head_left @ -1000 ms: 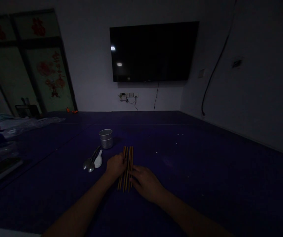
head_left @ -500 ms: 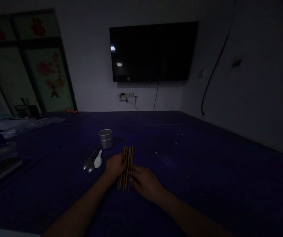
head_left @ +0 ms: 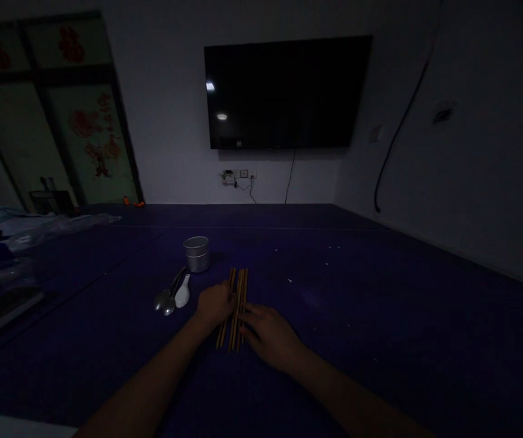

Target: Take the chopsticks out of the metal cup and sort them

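Note:
Several wooden chopsticks [head_left: 235, 333] lie side by side on the dark blue surface, pointing away from me. My left hand [head_left: 214, 304] is closed at the left of the bundle, its fingers curled over the leftmost chopsticks. From the right, my right hand [head_left: 268, 334] touches the bundle with fingertips and thumb, fingers stretched and apart. A narrow gap separates the left pair from the others. Left of my hands lie a white soup spoon [head_left: 182, 293] and metal spoons [head_left: 169, 305]. Behind them stands a silver metal cup [head_left: 197, 255], upright.
The blue surface [head_left: 357, 340] reaches to the wall, with small white scraps [head_left: 289, 280] on it. At far left are a dark flat object [head_left: 6, 313] and crumpled clear plastic [head_left: 61, 228]. A television [head_left: 284, 94] hangs above; a black cable [head_left: 396, 131] runs down the right wall.
The gap between the left pair of chopsticks and the others has widened a little. Both hands stay nearly in place. The view has shifted slightly.

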